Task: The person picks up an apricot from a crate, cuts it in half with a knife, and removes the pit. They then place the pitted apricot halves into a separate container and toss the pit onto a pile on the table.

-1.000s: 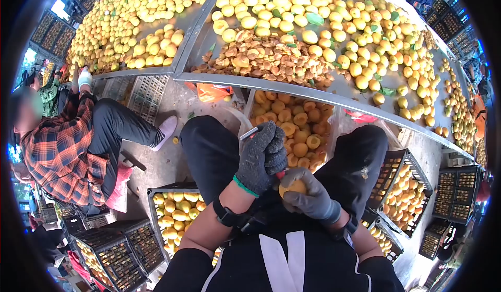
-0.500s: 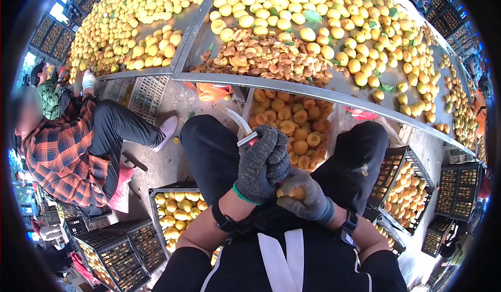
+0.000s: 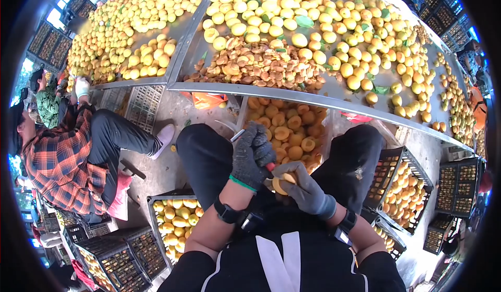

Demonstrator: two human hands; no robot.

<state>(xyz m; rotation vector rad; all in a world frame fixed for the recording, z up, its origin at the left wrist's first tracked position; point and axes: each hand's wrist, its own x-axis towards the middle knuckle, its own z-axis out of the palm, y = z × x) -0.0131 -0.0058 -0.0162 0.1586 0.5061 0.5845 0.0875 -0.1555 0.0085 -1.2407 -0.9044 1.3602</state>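
My left hand (image 3: pixel 251 156), in a dark grey glove with a green cuff, is closed round the red handle (image 3: pixel 270 167) of a curved knife (image 3: pixel 229 128), whose blade points up and left. Beside it on the right, my right hand (image 3: pixel 309 192), in a lighter grey glove, holds a cut-open apricot (image 3: pixel 284 183) between its fingers. Beyond both hands, between my knees, stands a crate of apricot halves (image 3: pixel 292 130). Farther off, brown pits or scraps (image 3: pixel 261 62) are heaped near the edge of a metal table (image 3: pixel 250 89).
Whole yellow apricots (image 3: pixel 360 36) cover much of the table. Black crates of apricots stand at my left (image 3: pixel 180 219) and right (image 3: pixel 404 190). A person in a plaid shirt (image 3: pixel 65 159) sits at the left. An orange bag (image 3: pixel 207 100) lies under the table edge.
My two hands have moved slightly apart, and the apricot now shows opened in my right hand. The knife's red handle end has come into view. The whole view has shifted a little.
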